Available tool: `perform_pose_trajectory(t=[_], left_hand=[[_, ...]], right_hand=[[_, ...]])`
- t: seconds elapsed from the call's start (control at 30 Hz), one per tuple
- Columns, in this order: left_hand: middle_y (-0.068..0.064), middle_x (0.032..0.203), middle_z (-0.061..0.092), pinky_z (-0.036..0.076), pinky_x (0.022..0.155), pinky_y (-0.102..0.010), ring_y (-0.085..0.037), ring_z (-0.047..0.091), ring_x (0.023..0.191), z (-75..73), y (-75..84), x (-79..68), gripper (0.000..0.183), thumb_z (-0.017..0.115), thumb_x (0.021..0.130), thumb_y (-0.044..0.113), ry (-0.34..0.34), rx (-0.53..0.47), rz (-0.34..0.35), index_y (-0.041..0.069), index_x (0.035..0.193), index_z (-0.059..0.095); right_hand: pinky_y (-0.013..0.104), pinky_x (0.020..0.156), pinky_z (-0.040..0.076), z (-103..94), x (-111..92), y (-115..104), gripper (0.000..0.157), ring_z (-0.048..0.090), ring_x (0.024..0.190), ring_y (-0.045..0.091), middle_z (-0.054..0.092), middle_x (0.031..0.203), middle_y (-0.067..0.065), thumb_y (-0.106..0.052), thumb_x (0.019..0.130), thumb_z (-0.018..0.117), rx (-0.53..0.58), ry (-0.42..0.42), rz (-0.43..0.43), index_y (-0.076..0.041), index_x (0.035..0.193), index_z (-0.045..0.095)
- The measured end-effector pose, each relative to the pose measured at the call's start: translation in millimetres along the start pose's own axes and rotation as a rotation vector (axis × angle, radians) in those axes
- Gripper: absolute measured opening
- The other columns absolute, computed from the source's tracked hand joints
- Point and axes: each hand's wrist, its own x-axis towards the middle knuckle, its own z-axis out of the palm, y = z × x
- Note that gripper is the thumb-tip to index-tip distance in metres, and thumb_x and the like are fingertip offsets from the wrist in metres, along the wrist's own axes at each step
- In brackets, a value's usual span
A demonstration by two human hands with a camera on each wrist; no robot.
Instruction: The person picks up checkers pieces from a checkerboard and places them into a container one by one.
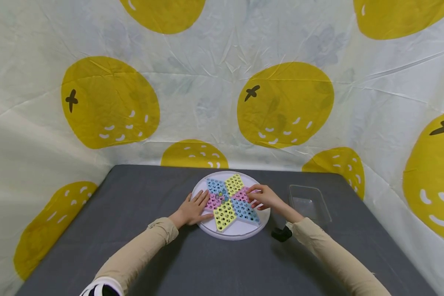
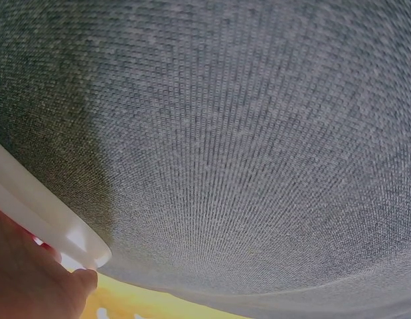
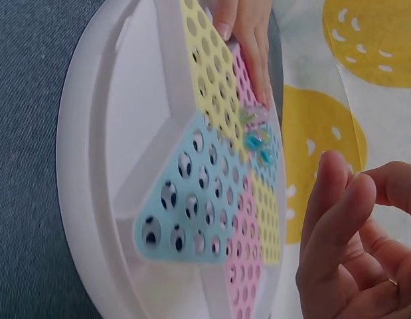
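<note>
A round white game board (image 1: 225, 236) bears a six-pointed star of yellow, pink and blue holed sections, a Chinese checkers layout. Glass marbles (image 3: 258, 147) sit in a cluster near its middle and left part. My left hand (image 1: 195, 209) rests with fingers spread on the board's left side; in the left wrist view part of that hand (image 2: 32, 276) shows at the white rim. Above the board's right side is my right hand (image 1: 264, 197), its fingers bent. In the right wrist view its fingertips (image 3: 361, 189) come close together; whether anything lies between them is hidden.
A clear plastic container (image 1: 308, 203) stands right of the board on the dark grey tablecloth (image 1: 151, 263). A black object (image 1: 282, 234) shows by the right wrist. White cloth with yellow fruit prints (image 1: 207, 102) hangs behind and at both sides.
</note>
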Motion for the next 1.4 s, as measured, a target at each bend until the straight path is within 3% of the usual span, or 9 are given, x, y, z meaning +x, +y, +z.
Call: perform_pose_trajectory(t=[0.2, 0.43, 0.7, 1.1, 1.4], left_hand=[[-0.004, 0.151, 0.012, 0.016, 0.108, -0.051, -0.022, 0.013, 0.139, -3.5, 0.2, -0.6, 0.079, 0.031, 0.086, 0.063, -0.007, -0.001, -0.003, 0.01, 0.144, 0.015], [-0.005, 0.151, 0.012, 0.016, 0.108, -0.051, -0.023, 0.014, 0.139, -4.2, 1.9, -1.3, 0.079, 0.031, 0.087, 0.062, -0.006, -0.006, 0.002, 0.01, 0.144, 0.016], [-0.005, 0.151, 0.013, 0.016, 0.108, -0.051, -0.024, 0.014, 0.139, -2.2, 2.1, -1.0, 0.078, 0.033, 0.087, 0.061, -0.008, -0.016, 0.006, 0.009, 0.144, 0.016], [-0.005, 0.151, 0.012, 0.015, 0.108, -0.05, -0.023, 0.013, 0.139, -4.7, 1.0, -0.6, 0.078, 0.032, 0.087, 0.061, -0.01, -0.009, -0.011, 0.009, 0.144, 0.016], [-0.004, 0.151, 0.012, 0.015, 0.108, -0.05, -0.022, 0.013, 0.139, -4.6, 1.7, -1.7, 0.078, 0.032, 0.087, 0.061, -0.006, 0.0, -0.011, 0.01, 0.144, 0.016]], right_hand=[[0.028, 0.05, 0.048, 13.9, 8, -1, 0.032, 0.063, 0.06, 0.017, 0.065, 0.087, 0.017, -0.021, 0.087, 0.055, 0.012, -0.018, -0.033, -0.001, 0.113, 0.055], [0.033, 0.054, 0.05, 27.6, 14, -3, 0.032, 0.064, 0.063, 0.019, 0.065, 0.087, 0.014, -0.021, 0.088, 0.054, 0.041, -0.054, -0.04, -0.002, 0.113, 0.056], [0.029, 0.05, 0.048, 41.4, 21, -4, 0.03, 0.061, 0.058, 0.012, 0.065, 0.09, 0.018, -0.021, 0.088, 0.055, 0.062, -0.07, -0.034, -0.003, 0.112, 0.056], [0.025, 0.046, 0.046, 59.6, 29, -9, 0.027, 0.061, 0.056, 0.013, 0.066, 0.086, 0.017, -0.02, 0.087, 0.055, -0.002, -0.054, -0.051, -0.006, 0.11, 0.059], [0.023, 0.044, 0.045, 65.5, 38, -6, 0.026, 0.058, 0.052, 0.011, 0.066, 0.078, 0.01, -0.02, 0.086, 0.057, 0.007, -0.021, -0.012, -0.011, 0.11, 0.06]])
